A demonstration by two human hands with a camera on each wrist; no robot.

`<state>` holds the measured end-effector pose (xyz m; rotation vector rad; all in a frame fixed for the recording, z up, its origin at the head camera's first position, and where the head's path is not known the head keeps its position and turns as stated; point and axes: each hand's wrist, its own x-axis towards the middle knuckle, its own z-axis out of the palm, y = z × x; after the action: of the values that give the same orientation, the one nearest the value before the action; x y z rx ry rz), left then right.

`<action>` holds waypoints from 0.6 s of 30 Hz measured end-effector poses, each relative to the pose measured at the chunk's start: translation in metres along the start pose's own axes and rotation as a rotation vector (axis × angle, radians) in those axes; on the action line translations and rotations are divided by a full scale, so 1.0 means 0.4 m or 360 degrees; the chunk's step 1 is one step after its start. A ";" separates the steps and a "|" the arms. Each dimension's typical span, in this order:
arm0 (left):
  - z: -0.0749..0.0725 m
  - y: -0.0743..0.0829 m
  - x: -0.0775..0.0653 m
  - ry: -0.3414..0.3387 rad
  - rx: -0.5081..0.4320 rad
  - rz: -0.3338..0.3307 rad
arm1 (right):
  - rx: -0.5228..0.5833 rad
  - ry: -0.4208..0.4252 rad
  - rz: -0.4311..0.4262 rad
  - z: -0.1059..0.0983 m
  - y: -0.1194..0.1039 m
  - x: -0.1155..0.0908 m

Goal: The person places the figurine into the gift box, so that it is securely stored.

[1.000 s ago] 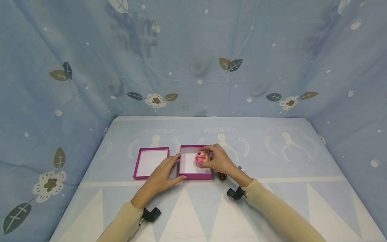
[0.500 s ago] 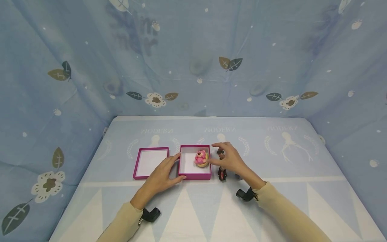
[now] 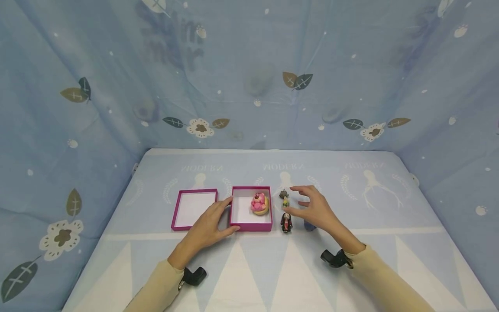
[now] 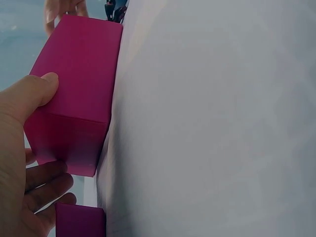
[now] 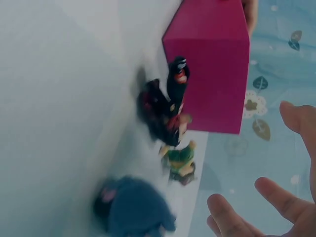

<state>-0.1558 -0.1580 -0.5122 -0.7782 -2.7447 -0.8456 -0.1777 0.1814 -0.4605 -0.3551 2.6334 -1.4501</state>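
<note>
Two magenta box parts on the patterned tablecloth (image 3: 230,268). Leftmost: shallow lid (image 3: 195,206), white inside facing up. Left hand (image 3: 209,225) comes next, spread at the left side of the deeper magenta box (image 3: 255,227): thumb on the near wall, fingertips at the left wall; touches the box without wrapping round it. Box stands open side up, just right of the lid. Inside, toward the right wall: pink bear figurine (image 3: 258,203) on a round yellow base (image 3: 260,212).

Just right of the box, a rough column of small figures: near, black-haired figurine (image 3: 286,222) in dark dress with red; farther, green-and-yellow figurine (image 3: 286,203); farthest, grey piece (image 3: 283,194), detail too small to identify. Right hand (image 3: 317,208) hangs right of these, thumb and fingers well parted, nothing held. Blue figurine (image 5: 140,207) lies below and near side of it, partly covered in head view. Beige sleeve (image 3: 390,281) at far right of the notes.
</note>
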 end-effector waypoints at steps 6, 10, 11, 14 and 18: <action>-0.001 -0.003 0.003 -0.0011 0.0005 0.0005 | -0.0049 0.0055 0.0068 -0.035 0.033 -0.038; -0.001 -0.003 0.003 -0.0008 0.0009 0.0008 | -0.0095 0.0071 0.0079 -0.051 0.056 -0.061; -0.002 -0.002 0.003 -0.0008 0.0009 0.0007 | -0.0103 0.0071 0.0081 -0.054 0.060 -0.066; -0.002 -0.001 0.003 -0.0012 0.0010 -0.0005 | -0.0108 0.0076 0.0080 -0.062 0.074 -0.080; -0.002 0.001 0.001 -0.0016 0.0005 -0.0019 | -0.0133 0.0091 0.0072 -0.070 0.093 -0.095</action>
<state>-0.1560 -0.1581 -0.5110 -0.7680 -2.7613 -0.8419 -0.1524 0.2334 -0.4772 -0.2637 2.7343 -1.3592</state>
